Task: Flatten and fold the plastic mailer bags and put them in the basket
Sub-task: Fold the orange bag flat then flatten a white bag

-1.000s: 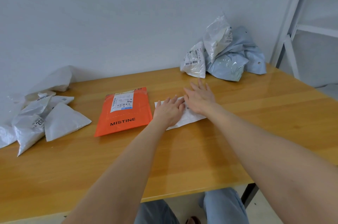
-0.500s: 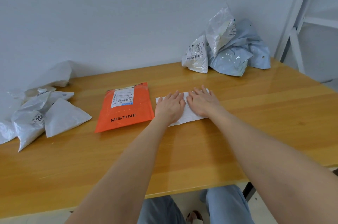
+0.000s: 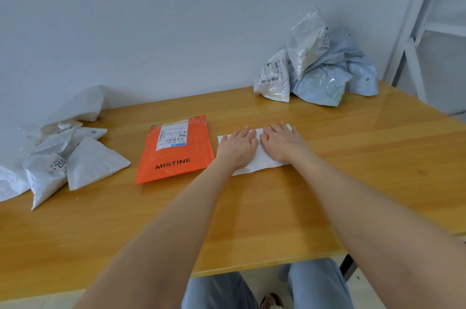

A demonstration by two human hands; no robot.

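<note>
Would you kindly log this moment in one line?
step: flattening | left hand: presses white mailer | right hand: presses white mailer

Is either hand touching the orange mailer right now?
No, the left hand and right hand both press flat on the white mailer beside the orange mailer.

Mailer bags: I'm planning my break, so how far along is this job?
Done: orange MISTINE mailer lies flat. In hand: left hand and right hand press a white mailer flat. Left: crumpled right pile and left pile; no basket in view.
</note>
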